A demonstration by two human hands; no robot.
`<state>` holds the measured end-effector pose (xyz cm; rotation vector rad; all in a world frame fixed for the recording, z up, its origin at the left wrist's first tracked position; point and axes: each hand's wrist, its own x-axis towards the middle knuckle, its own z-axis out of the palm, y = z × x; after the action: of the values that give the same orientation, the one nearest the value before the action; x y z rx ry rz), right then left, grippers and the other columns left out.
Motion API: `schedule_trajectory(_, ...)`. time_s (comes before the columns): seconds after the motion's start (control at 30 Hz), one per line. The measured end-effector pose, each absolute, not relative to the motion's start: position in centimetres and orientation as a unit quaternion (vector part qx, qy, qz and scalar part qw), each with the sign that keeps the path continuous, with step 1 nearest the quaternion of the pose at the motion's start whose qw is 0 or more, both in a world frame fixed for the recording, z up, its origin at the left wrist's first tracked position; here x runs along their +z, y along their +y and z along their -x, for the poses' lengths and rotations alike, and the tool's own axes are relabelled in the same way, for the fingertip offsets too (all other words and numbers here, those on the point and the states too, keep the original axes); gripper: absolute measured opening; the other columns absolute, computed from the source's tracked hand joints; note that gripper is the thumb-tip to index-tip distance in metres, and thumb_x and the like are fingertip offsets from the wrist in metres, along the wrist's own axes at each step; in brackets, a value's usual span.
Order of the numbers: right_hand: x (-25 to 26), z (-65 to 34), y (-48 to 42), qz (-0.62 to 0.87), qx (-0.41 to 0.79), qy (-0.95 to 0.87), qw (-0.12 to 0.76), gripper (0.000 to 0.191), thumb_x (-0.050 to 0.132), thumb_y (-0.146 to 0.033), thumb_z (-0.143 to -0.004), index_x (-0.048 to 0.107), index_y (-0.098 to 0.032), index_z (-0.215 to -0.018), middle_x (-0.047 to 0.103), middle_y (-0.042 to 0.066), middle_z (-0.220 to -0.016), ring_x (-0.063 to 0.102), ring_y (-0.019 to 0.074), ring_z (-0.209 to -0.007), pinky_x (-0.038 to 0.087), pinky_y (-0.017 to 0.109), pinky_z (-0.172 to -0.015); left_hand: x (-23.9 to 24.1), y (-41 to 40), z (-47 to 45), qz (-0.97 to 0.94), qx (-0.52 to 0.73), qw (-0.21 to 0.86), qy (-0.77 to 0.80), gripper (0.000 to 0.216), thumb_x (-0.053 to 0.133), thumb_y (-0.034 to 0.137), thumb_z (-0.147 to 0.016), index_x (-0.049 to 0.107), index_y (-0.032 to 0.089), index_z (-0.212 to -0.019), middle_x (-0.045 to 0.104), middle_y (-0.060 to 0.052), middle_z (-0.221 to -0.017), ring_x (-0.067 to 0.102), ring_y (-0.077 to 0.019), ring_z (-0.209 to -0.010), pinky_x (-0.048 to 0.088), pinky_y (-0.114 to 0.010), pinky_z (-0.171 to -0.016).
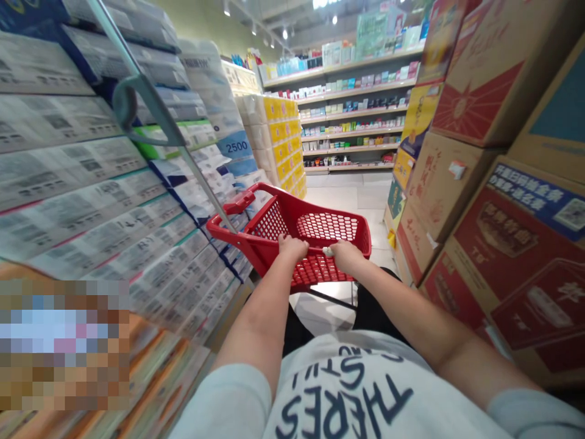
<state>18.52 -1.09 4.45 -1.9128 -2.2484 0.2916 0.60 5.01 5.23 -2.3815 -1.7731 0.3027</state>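
In front of me stands a red plastic shopping cart [258, 244] with a lattice-walled basket, and nothing shows inside the part I can see. My left hand [292, 247] has its fingers closed over the basket's near rim. Further right along the same rim, my right hand [348, 257] is closed too. A small whitish thing [328, 251] shows at its fingertips, too small to name. From the cart's left end a slanted metal pole [201, 174] rises, with a grey plastic grip [158, 113] on it.
Wrapped paper packs [82, 177] are piled high along the left. Printed cartons [507, 244] stack up close on the right. Ahead, yellow-and-white packs [283, 143] stand beside the tiled aisle floor [340, 195], with stocked shelves [356, 113] at the far end.
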Motion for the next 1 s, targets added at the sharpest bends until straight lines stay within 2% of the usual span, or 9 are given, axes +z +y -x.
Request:
schedule_trajectory(0.2, 2.8, -19.6, -0.1, 0.621, 0.132, -0.766, 0.101, 0.028, 0.057, -0.015, -0.078, 0.070, -0.021, -0.101, 0.067, 0.007, -0.097, 0.059, 0.0163, -0.080, 0.036, 0.021, -0.061, 5.1, 5.7, 1.1, 0.794, 0.103, 0.100, -0.590, 0.040, 0.030, 0.027, -0.091, 0.070, 0.025, -0.098, 0.069, -0.010, -0.104, 0.054, -0.0283, -0.105, 0.026, -0.050, -0.093)
schedule_trajectory(0.33, 2.5, -17.9, 0.1, 0.607, 0.135, -0.776, 0.107, 0.025, 0.056, -0.013, -0.079, 0.069, -0.017, -0.100, 0.067, 0.009, -0.097, 0.059, 0.0162, -0.078, 0.037, 0.022, -0.063, 4.3, 4.8, -0.1, 0.780, 0.069, 0.092, -0.615, 0.046, 0.021, 0.030, -0.096, 0.065, 0.022, -0.107, 0.067, -0.011, -0.108, 0.056, -0.0267, -0.104, 0.031, -0.046, -0.089)
schedule_trajectory(0.4, 2.6, -17.0, -0.1, 0.604, 0.124, -0.780, 0.112, 0.026, 0.052, -0.011, -0.080, 0.068, -0.016, -0.101, 0.066, 0.010, -0.100, 0.059, 0.0166, -0.080, 0.038, 0.022, -0.064, 3.7, 4.2, -1.3, 0.793, 0.073, 0.078, -0.600, 0.045, 0.021, 0.036, -0.096, 0.063, 0.026, -0.110, 0.067, -0.008, -0.108, 0.058, -0.0234, -0.100, 0.033, -0.042, -0.088)
schedule_trajectory(0.47, 2.8, -16.5, -0.3, 0.597, 0.117, -0.786, 0.111, 0.029, 0.053, -0.010, -0.080, 0.067, -0.017, -0.103, 0.066, 0.011, -0.102, 0.060, 0.0168, -0.081, 0.039, 0.022, -0.064, 3.3, 3.8, -2.3, 0.802, 0.077, 0.056, -0.590, 0.045, 0.021, 0.037, -0.096, 0.062, 0.028, -0.111, 0.067, -0.007, -0.108, 0.057, -0.0245, -0.103, 0.032, -0.044, -0.089)
schedule_trajectory(0.6, 3.5, -16.3, -0.4, 0.601, 0.150, -0.783, 0.047, 0.031, 0.062, -0.010, -0.072, 0.069, -0.018, -0.101, 0.069, 0.009, -0.091, 0.062, 0.0179, -0.075, 0.041, 0.022, -0.060, 3.6, 3.8, -2.4, 0.783, 0.107, 0.026, -0.613, 0.045, 0.023, 0.037, -0.095, 0.064, 0.026, -0.108, 0.067, -0.009, -0.111, 0.054, -0.0266, -0.109, 0.032, -0.044, -0.090)
schedule_trajectory(0.7, 4.1, -15.7, -0.4, 0.629, 0.156, -0.761, 0.002, 0.025, 0.065, -0.011, -0.070, 0.071, -0.015, -0.094, 0.069, 0.010, -0.080, 0.063, 0.0202, -0.072, 0.043, 0.024, -0.059, 3.8, 3.8, -1.6, 0.774, 0.112, 0.023, -0.623, 0.046, 0.022, 0.034, -0.095, 0.065, 0.025, -0.107, 0.067, -0.009, -0.111, 0.054, -0.0268, -0.109, 0.032, -0.045, -0.090)
schedule_trajectory(0.77, 4.2, -15.2, -0.6, 0.633, 0.144, -0.761, 0.007, 0.023, 0.063, -0.012, -0.073, 0.071, -0.013, -0.094, 0.069, 0.012, -0.083, 0.064, 0.0215, -0.075, 0.044, 0.025, -0.060, 3.7, 3.6, -1.3, 0.770, 0.107, 0.029, -0.628, 0.046, 0.022, 0.033, -0.095, 0.065, 0.026, -0.107, 0.067, -0.009, -0.111, 0.054, -0.0268, -0.109, 0.031, -0.047, -0.092)
schedule_trajectory(0.9, 3.5, -15.2, -1.3, 0.617, 0.115, -0.777, 0.051, 0.029, 0.054, -0.011, -0.079, 0.067, -0.017, -0.104, 0.064, 0.013, -0.106, 0.063, 0.0210, -0.086, 0.043, 0.024, -0.063, 3.3, 3.1, -0.8, 0.781, 0.087, 0.050, -0.616, 0.042, 0.023, 0.033, -0.095, 0.064, 0.030, -0.108, 0.068, -0.006, -0.108, 0.054, -0.0251, -0.107, 0.030, -0.045, -0.091)
schedule_trajectory(1.0, 2.8, -16.2, -1.6, 0.620, 0.111, -0.774, 0.067, 0.029, 0.055, -0.011, -0.077, 0.066, -0.017, -0.103, 0.062, 0.012, -0.106, 0.062, 0.0210, -0.085, 0.042, 0.024, -0.062, 3.2, 3.0, -0.7, 0.785, 0.077, 0.055, -0.612, 0.045, 0.021, 0.034, -0.096, 0.064, 0.029, -0.109, 0.068, -0.006, -0.109, 0.053, -0.0252, -0.108, 0.031, -0.044, -0.091)
